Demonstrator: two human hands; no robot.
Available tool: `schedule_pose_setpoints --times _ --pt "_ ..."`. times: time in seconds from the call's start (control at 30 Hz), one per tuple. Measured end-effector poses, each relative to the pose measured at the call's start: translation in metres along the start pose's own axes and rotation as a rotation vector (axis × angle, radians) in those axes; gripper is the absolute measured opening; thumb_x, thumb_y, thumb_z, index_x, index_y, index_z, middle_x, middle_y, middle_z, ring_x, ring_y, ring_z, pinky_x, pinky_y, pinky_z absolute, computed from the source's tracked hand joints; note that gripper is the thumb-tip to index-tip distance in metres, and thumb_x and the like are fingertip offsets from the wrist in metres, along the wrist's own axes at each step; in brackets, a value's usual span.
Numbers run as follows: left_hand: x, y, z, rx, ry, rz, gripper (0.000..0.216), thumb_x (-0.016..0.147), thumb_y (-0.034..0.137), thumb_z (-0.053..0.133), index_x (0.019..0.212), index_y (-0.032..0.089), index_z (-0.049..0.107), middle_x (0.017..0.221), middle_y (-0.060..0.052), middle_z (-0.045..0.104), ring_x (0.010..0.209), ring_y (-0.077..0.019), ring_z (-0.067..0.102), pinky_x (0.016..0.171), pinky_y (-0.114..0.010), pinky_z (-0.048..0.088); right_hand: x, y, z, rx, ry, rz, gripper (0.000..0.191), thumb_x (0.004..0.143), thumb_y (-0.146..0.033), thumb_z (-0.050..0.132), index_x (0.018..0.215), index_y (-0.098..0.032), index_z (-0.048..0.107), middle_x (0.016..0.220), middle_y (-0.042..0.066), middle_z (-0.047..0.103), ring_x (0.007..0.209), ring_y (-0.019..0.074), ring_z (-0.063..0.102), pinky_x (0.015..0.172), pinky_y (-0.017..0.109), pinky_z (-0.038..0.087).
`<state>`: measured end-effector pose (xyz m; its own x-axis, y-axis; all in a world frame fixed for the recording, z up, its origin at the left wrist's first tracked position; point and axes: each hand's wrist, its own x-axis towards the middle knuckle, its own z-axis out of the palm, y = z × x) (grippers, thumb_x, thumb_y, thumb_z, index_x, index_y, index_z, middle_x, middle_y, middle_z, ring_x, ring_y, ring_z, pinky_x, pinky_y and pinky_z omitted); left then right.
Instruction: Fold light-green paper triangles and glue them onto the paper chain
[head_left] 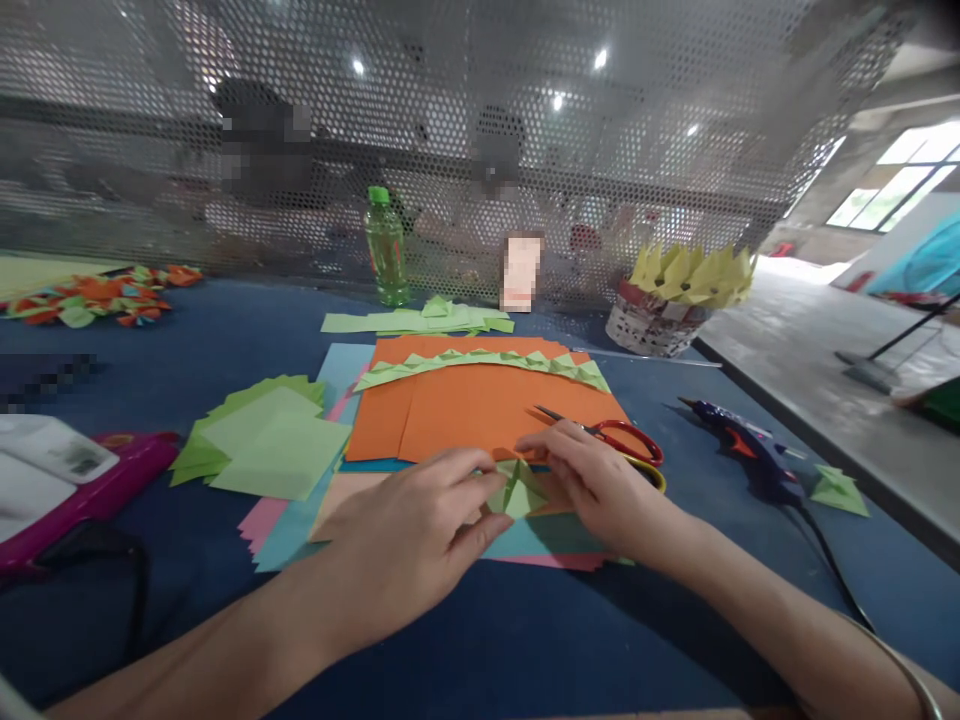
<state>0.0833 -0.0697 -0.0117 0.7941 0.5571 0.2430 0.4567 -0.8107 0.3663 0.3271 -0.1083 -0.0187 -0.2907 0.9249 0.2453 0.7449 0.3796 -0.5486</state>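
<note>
A small folded piece of light green paper (516, 490) lies between my two hands, over the near edge of the stacked coloured sheets. My left hand (431, 510) pinches its left side with thumb and fingers. On its other side, my right hand (592, 480) has its fingers bent onto the paper's right edge. Just beyond are orange sheets (465, 415), with a green strip of folded points (487, 358) curving across their far part. Scissors with red handles (630, 440) rest beside my right hand, blades partly open. Left of the stack sits a pile of green paper squares (277, 440).
A glue gun (742, 445) with a cord and a folded green piece (840, 490) lie at right. Behind stand a green bottle (386, 250) and a pot with a yellow paper crown (660, 310). A magenta-and-white device (82, 480) sits left, before a perforated metal screen (450, 130).
</note>
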Motion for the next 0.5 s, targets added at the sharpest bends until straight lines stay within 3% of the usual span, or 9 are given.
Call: schedule_pose_setpoints --times 0.2,0.37,0.5 --pt "-0.005 0.001 0.007 0.041 0.015 0.014 0.038 0.1 0.042 0.059 0.132 0.023 0.059 0.131 -0.008 0.063 0.112 -0.0252 0.065 0.093 -0.035 0.054 0.0 0.003 0.0 -0.085 -0.072 -0.106 0.051 0.084 0.008 0.043 0.119 -0.022 0.065 0.118 0.009 0.056 0.105 0.0204 0.06 0.091 0.036 0.052" --pt "-0.005 0.004 0.004 0.047 0.0 0.036 0.042 0.099 0.045 0.061 0.134 0.023 0.056 0.133 -0.01 0.062 0.115 -0.0266 0.064 0.092 -0.037 0.055 0.001 -0.002 -0.002 -0.074 -0.086 -0.122 0.034 0.084 0.007 0.048 0.098 -0.02 0.064 0.111 0.007 0.057 0.101 0.0194 0.059 0.087 0.034 0.051" --pt "-0.005 0.006 0.002 0.027 -0.002 0.06 0.046 0.096 0.041 0.066 0.137 0.024 0.052 0.132 -0.008 0.063 0.116 -0.0256 0.064 0.093 -0.036 0.055 0.0 -0.011 -0.009 -0.019 -0.121 -0.206 0.032 0.083 0.008 0.048 0.094 -0.02 0.059 0.098 0.004 0.061 0.091 0.0173 0.059 0.08 0.03 0.049"
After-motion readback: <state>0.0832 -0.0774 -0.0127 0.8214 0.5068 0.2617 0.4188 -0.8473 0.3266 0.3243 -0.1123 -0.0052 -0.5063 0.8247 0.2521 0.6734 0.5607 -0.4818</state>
